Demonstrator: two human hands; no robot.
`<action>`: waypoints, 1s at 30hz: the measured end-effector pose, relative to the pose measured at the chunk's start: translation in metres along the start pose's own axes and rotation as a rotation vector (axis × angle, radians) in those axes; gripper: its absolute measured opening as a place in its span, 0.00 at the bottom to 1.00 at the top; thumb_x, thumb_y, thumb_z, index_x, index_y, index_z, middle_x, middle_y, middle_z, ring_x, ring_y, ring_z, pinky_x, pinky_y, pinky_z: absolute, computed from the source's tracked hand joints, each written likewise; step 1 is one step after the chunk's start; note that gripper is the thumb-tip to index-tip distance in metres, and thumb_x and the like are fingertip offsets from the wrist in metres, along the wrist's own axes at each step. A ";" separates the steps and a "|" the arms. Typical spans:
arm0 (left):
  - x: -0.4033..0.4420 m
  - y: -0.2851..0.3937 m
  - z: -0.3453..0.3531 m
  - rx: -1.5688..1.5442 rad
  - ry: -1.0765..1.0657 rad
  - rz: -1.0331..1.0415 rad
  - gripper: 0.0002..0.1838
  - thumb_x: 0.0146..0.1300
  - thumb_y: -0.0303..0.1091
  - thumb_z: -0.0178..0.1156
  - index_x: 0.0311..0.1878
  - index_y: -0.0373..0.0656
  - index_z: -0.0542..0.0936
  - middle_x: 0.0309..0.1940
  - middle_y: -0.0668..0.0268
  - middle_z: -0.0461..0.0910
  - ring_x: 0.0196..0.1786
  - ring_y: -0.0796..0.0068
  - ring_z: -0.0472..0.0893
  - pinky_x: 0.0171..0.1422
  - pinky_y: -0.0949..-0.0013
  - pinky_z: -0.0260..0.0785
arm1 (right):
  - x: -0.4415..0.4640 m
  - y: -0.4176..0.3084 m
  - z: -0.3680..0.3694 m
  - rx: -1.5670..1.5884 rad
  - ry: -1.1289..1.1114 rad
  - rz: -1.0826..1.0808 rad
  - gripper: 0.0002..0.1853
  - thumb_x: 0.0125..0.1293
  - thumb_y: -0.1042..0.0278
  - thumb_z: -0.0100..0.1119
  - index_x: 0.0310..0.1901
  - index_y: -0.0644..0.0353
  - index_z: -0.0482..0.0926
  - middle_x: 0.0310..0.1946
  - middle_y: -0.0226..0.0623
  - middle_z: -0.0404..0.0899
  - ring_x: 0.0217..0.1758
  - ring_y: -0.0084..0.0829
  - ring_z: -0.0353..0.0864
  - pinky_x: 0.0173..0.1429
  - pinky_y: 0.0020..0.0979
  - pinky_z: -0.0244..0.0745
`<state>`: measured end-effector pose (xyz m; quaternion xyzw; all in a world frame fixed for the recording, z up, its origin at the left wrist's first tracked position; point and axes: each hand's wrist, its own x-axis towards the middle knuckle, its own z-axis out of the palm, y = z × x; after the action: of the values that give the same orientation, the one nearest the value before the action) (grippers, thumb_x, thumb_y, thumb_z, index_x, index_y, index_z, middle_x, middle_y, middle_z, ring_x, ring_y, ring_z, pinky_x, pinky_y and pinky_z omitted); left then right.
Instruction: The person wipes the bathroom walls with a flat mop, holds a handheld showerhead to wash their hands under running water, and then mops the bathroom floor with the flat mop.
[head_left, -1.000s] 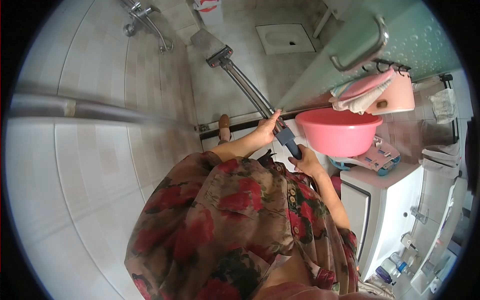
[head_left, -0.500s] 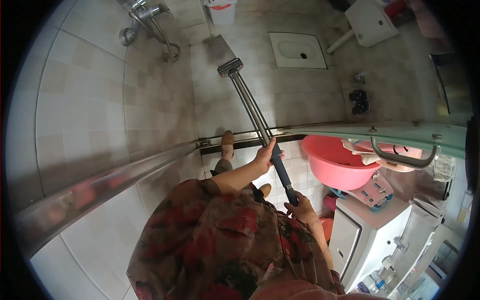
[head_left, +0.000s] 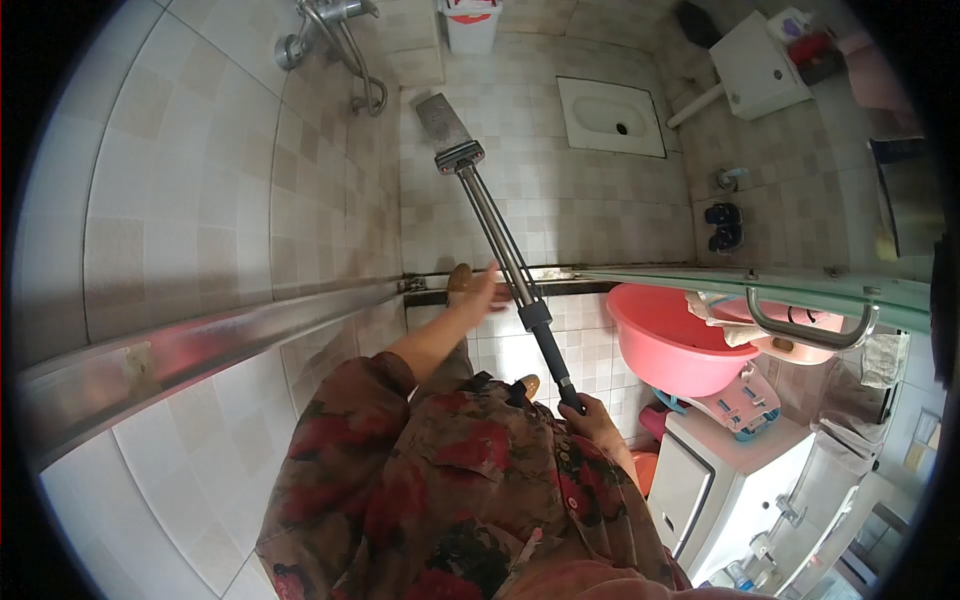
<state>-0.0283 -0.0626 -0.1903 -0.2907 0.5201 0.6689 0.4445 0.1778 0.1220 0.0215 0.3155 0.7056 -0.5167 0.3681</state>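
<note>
A flat mop [head_left: 497, 223] with a steel pole and dark grip slants across the middle of the view. Its flat grey head [head_left: 443, 120] is at the far end, over the tiled floor near the left wall. My right hand [head_left: 592, 420] is wrapped round the lower end of the handle, close to my body. My left hand [head_left: 480, 291] is just left of the pole, slightly blurred, with its fingers apart and off the grip. The sliding collar [head_left: 535, 314] on the pole is bare of fingers.
A squat toilet [head_left: 612, 117] is set in the floor beyond the door track. A pink basin [head_left: 668, 345] and a white cabinet [head_left: 690, 480] stand at right, beside a glass door with a metal handle [head_left: 815, 325]. A white bin [head_left: 471, 30] is at the back.
My left hand has let go of the mop's grip and moved left and up beside the pole. My right hand still holds the handle end. The view has shifted slightly.
</note>
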 end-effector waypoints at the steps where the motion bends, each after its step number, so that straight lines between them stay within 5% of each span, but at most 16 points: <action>1: 0.034 -0.001 -0.027 -0.087 0.083 0.024 0.30 0.65 0.62 0.45 0.52 0.42 0.70 0.37 0.63 0.78 0.34 0.66 0.81 0.34 0.62 0.77 | -0.001 -0.005 0.001 -0.001 -0.007 0.001 0.15 0.61 0.60 0.60 0.39 0.65 0.74 0.20 0.28 0.72 0.21 0.19 0.69 0.26 0.23 0.65; 5: 0.042 0.085 -0.096 -0.043 0.326 0.190 0.26 0.67 0.54 0.46 0.54 0.40 0.70 0.45 0.60 0.76 0.30 0.68 0.81 0.32 0.63 0.76 | 0.024 -0.008 0.001 0.207 -0.111 0.086 0.15 0.63 0.58 0.59 0.39 0.63 0.74 0.20 0.26 0.69 0.21 0.17 0.66 0.25 0.22 0.62; 7: 0.067 0.122 -0.141 0.266 0.450 0.311 0.26 0.66 0.50 0.49 0.56 0.36 0.69 0.48 0.56 0.76 0.40 0.62 0.81 0.41 0.60 0.76 | 0.040 -0.012 0.003 0.247 -0.145 0.103 0.15 0.64 0.58 0.58 0.40 0.63 0.74 0.20 0.25 0.69 0.20 0.16 0.65 0.24 0.22 0.61; 9: 0.091 0.167 -0.177 1.116 0.797 0.525 0.27 0.64 0.45 0.53 0.60 0.34 0.67 0.51 0.52 0.74 0.52 0.55 0.76 0.53 0.58 0.71 | 0.058 -0.029 0.000 0.232 -0.148 0.134 0.14 0.64 0.59 0.57 0.40 0.63 0.73 0.19 0.26 0.69 0.18 0.16 0.65 0.21 0.22 0.60; 11: 0.062 0.217 -0.179 1.150 0.820 0.530 0.28 0.63 0.41 0.54 0.62 0.35 0.65 0.57 0.49 0.70 0.59 0.52 0.70 0.61 0.58 0.65 | 0.068 -0.056 -0.001 0.203 -0.143 0.141 0.14 0.64 0.58 0.57 0.39 0.63 0.73 0.19 0.27 0.69 0.16 0.17 0.65 0.19 0.22 0.60; 14: 0.047 0.283 -0.182 1.261 0.784 0.485 0.29 0.63 0.40 0.54 0.64 0.36 0.62 0.60 0.49 0.66 0.58 0.52 0.72 0.60 0.58 0.67 | 0.078 -0.122 0.002 0.234 -0.175 0.188 0.14 0.64 0.58 0.57 0.38 0.62 0.72 0.18 0.28 0.69 0.14 0.18 0.65 0.17 0.23 0.60; 18: 0.067 0.346 -0.196 1.452 0.858 0.691 0.30 0.63 0.38 0.54 0.65 0.36 0.59 0.61 0.50 0.64 0.58 0.53 0.72 0.61 0.58 0.68 | 0.096 -0.176 0.002 0.193 -0.128 0.199 0.13 0.64 0.59 0.56 0.36 0.62 0.70 0.15 0.28 0.69 0.12 0.18 0.66 0.15 0.23 0.61; 23: 0.110 0.388 -0.208 1.559 0.756 0.678 0.25 0.64 0.32 0.50 0.64 0.38 0.60 0.64 0.54 0.62 0.59 0.54 0.72 0.61 0.57 0.68 | 0.090 -0.224 -0.008 0.159 -0.135 0.134 0.12 0.63 0.62 0.57 0.36 0.61 0.69 0.15 0.27 0.69 0.10 0.17 0.66 0.14 0.22 0.62; 25: 0.144 0.389 -0.237 1.806 0.865 0.869 0.21 0.67 0.29 0.44 0.63 0.41 0.63 0.65 0.59 0.61 0.58 0.54 0.73 0.60 0.56 0.69 | 0.095 -0.239 -0.010 0.136 -0.135 0.087 0.12 0.62 0.63 0.58 0.36 0.62 0.69 0.15 0.28 0.69 0.11 0.17 0.67 0.14 0.22 0.63; 30: 0.152 0.414 -0.240 1.812 0.755 0.645 0.18 0.69 0.31 0.40 0.60 0.43 0.68 0.61 0.60 0.66 0.56 0.55 0.74 0.58 0.55 0.69 | 0.114 -0.275 -0.005 0.128 -0.193 0.126 0.16 0.61 0.62 0.57 0.40 0.67 0.69 0.18 0.30 0.71 0.14 0.21 0.73 0.17 0.24 0.70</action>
<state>-0.4832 -0.2731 -0.2086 0.1153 0.9876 -0.0210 0.1041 -0.1104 0.0607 0.0626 0.3310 0.6113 -0.5644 0.4451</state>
